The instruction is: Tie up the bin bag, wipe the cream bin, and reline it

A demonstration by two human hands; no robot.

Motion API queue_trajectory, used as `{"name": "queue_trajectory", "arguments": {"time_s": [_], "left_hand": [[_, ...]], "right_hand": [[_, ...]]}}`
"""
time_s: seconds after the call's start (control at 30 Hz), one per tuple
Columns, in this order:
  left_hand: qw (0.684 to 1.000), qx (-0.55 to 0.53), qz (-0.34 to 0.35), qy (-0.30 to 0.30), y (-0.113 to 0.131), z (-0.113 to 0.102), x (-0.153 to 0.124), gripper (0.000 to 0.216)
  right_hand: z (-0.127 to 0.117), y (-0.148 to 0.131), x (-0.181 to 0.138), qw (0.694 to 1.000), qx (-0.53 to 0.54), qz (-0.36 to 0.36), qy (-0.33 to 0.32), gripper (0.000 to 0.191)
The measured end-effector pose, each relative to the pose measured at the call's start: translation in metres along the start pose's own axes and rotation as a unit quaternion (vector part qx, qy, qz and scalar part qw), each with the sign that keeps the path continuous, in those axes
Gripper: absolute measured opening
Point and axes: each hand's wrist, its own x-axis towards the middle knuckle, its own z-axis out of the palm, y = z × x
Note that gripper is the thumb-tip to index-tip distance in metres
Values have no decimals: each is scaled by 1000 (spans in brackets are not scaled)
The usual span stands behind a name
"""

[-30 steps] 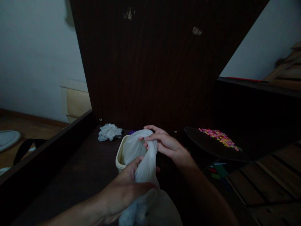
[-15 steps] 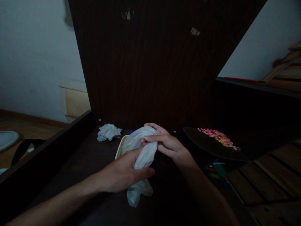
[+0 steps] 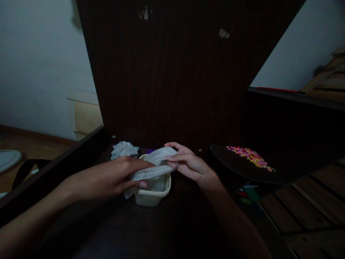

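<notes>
A thin whitish plastic bag (image 3: 149,173) is stretched between my two hands, its middle hanging over a cream-coloured plastic container (image 3: 151,200). My left hand (image 3: 118,178) pinches the bag's left end, thumb below and fingers on top. At the other end, my right hand (image 3: 190,163) grips the bag's rim between thumb and fingers. Part of the bag dips inside the container, which stands on the dark wooden surface (image 3: 115,230). The container's far left side is covered by the bag and my left hand.
Behind my left hand lies a crumpled plastic bag (image 3: 124,149), with a purple thing (image 3: 150,151) beside it. Small colourful pieces (image 3: 250,157) are heaped on a dark curved shelf at right. A tall dark panel (image 3: 172,72) rises at the back; a low side board (image 3: 54,165) borders the left.
My left hand has moved left and turned over, drawing the bag sideways. More of the container's front now shows. My right hand has stayed almost in place.
</notes>
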Motion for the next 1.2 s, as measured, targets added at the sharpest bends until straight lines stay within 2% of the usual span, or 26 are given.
{"name": "queue_trajectory", "arguments": {"time_s": [0.1,0.23,0.37,0.47,0.6,0.83,1.0,1.1,1.17,1.2], "left_hand": [[999,3,35,5,-11,-13,6,35],[997,-8,50,61,-29,-22,15,32],[994,2,67,89,-42,-27,28,26],[984,32,97,146,-47,-27,41,22],[965,63,126,219,-53,-20,59,27],[944,56,128,300,-58,-6,79,31],[935,60,118,328,-60,6,84,27],[915,84,87,385,-59,15,84,30],[899,80,50,428,-56,18,82,17],[900,70,30,429,-54,20,81,10]], "right_hand": [[2,1,1,997,-75,4,-6,47],[-2,2,3,985,-169,-16,-25,44],[-3,2,1,969,-239,-24,-66,48],[3,2,-1,952,-295,-27,-73,52],[11,3,0,925,-370,-72,-45,42],[10,8,11,937,-328,-122,2,31],[10,15,14,966,-249,-66,-6,27],[12,16,14,970,-236,-64,-1,26],[13,16,13,969,-235,-77,12,27],[13,15,13,969,-233,-82,17,30]]}}
